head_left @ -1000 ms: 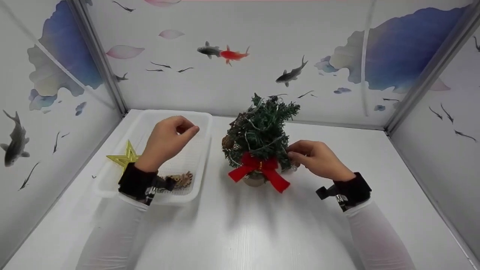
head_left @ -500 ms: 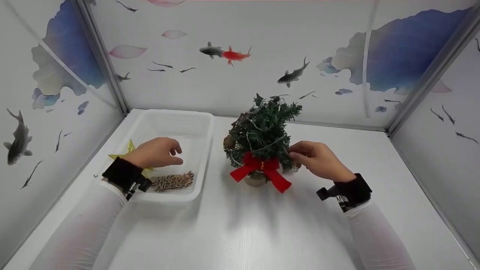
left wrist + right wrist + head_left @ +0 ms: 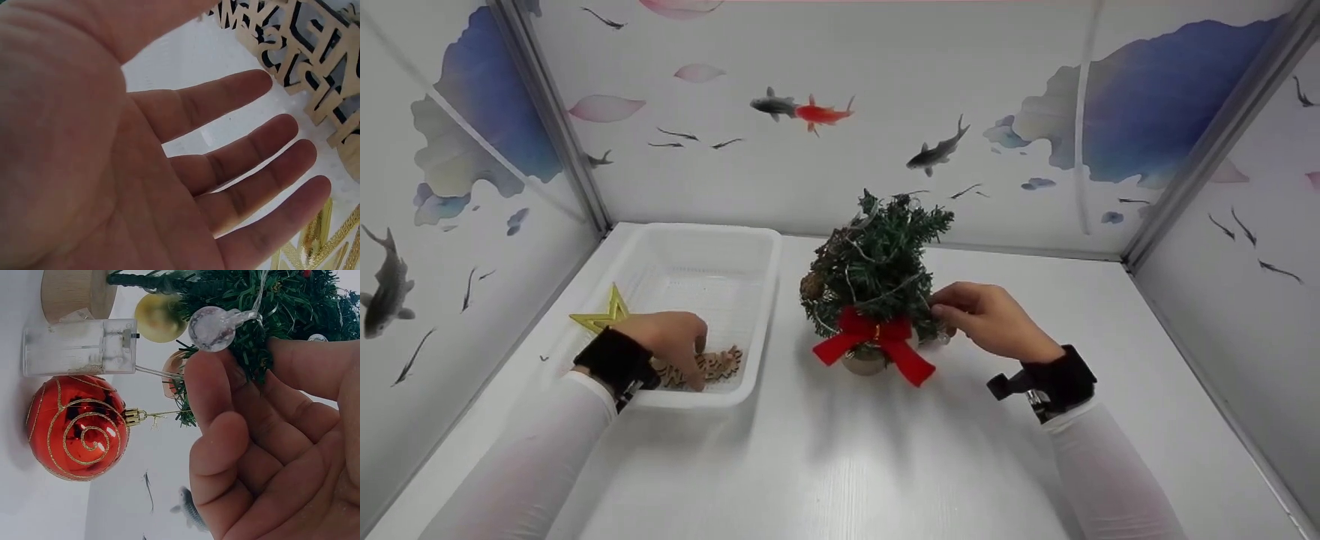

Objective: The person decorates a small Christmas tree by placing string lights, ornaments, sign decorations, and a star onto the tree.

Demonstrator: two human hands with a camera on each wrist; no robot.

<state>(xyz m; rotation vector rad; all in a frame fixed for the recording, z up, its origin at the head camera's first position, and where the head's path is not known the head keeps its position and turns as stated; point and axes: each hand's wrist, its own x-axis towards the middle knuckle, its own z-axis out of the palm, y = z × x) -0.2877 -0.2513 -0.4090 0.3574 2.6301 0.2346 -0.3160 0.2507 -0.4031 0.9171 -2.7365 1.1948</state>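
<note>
My left hand (image 3: 679, 341) reaches down into the white plastic basket (image 3: 770, 307), thumb and fingers apart over a cut-out wooden letter sign (image 3: 725, 363). In the left wrist view its fingers (image 3: 242, 152) are extended, with the letters just beyond the fingertips. A gold star (image 3: 604, 316) lies beside that wrist. At the right side of a small Christmas tree (image 3: 885, 259), my right hand (image 3: 997, 322) pinches a green branch tip between thumb and fingers. Close to those fingers hangs a clear light bulb (image 3: 211, 329). A red bow (image 3: 877, 337) sits on the tree's lower front.
Low by the tree, the right wrist view shows a red ball ornament (image 3: 79, 430), a clear battery box (image 3: 79, 347), a gold ball (image 3: 160, 319) and the wooden base (image 3: 76, 295). Patterned white panels (image 3: 840, 172) enclose the white table (image 3: 870, 465) at the back and sides.
My left hand has swung left from above the basket's right part, then down to the wooden sign, its fingers spreading. The right hand keeps its place at the tree.
</note>
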